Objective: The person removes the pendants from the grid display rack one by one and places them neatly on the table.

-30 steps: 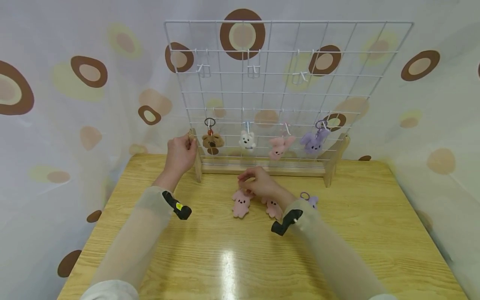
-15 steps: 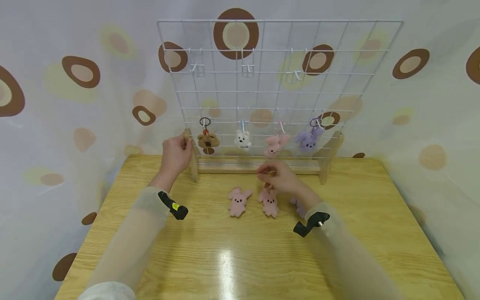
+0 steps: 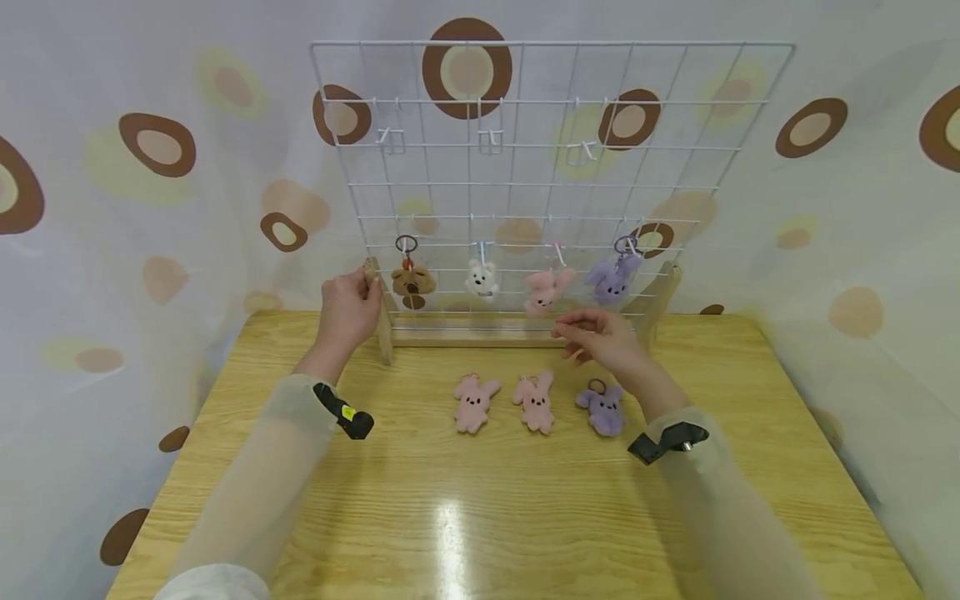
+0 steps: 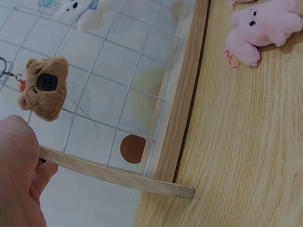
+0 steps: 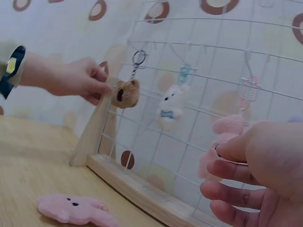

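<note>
My left hand [image 3: 349,308] grips the top of the left wooden leg [image 4: 118,176] of a white wire grid rack [image 3: 510,185]. Loosely bent and holding nothing, my right hand [image 3: 603,340] hovers before the rack's lower right part. A brown bear keychain [image 3: 413,283], a white plush keychain [image 3: 482,280], a pink plush keychain [image 3: 547,292] and a purple bunny keychain [image 3: 613,280] hang in a row. On the table lie a left pink bunny keychain [image 3: 473,407], a second pink bunny keychain [image 3: 536,407] and a purple plush keychain [image 3: 604,412], the last one below my right hand.
Higher on the grid are a left white hook [image 3: 391,140], a middle hook [image 3: 491,140] and a right hook [image 3: 582,152], all bare. A wooden crossbar [image 3: 472,338] joins the stand's legs along the wooden table [image 3: 360,517]. A patterned sheet [image 3: 225,50] hangs behind.
My right hand has moved rightward, from above the left pink bunny keychain past the second one, uncovering the keychains on the table. The left hand stays on the stand. The head view has shifted slightly.
</note>
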A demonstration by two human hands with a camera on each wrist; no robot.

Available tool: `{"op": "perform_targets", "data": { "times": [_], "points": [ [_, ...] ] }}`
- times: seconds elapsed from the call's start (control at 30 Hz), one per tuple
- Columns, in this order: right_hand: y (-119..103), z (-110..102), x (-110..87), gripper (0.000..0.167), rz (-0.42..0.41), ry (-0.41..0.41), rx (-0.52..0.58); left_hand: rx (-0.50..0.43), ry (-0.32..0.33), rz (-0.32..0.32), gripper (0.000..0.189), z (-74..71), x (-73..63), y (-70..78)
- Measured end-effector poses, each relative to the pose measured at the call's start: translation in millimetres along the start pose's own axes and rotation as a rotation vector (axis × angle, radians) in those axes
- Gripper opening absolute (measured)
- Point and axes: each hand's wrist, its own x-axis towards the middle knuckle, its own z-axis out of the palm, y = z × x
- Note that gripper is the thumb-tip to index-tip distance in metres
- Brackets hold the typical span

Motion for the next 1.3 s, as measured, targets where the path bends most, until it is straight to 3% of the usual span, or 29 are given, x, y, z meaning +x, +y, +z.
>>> {"op": "perform_targets", "data": {
  "times": [0.27,0.4,0.53,0.8,1.1,1.3],
  "points": [
    [3,-17,-2.5,0.038,0.096,0.054,0.246,0.001,0.013,0.016,0.025,-0.7,-0.9,-0.1],
    [0,-25,-5.9,0.035,0.155,0.055,0.289,0.008,0.021,0.025,0.024,-0.3,-0.4,-0.3],
    [-4,-33,-10.5,0.027,0.157,0.063,0.25,0.011,0.025,0.032,0.023,0.0,0.2,-1.0],
    [-19,-48,-15.6,0.018,0.031,0.149,0.168,0.002,0.022,0.034,0.025,0.2,-0.3,-1.5],
    [-40,-64,-14.9,0.033,-0.054,0.26,-0.066,0.003,0.011,0.024,0.025,0.7,0.0,-0.4],
    [-46,-71,-12.2,0.032,-0.085,0.306,-0.114,0.003,0.017,0.03,0.024,0.4,0.3,-1.0]
  ]
}}
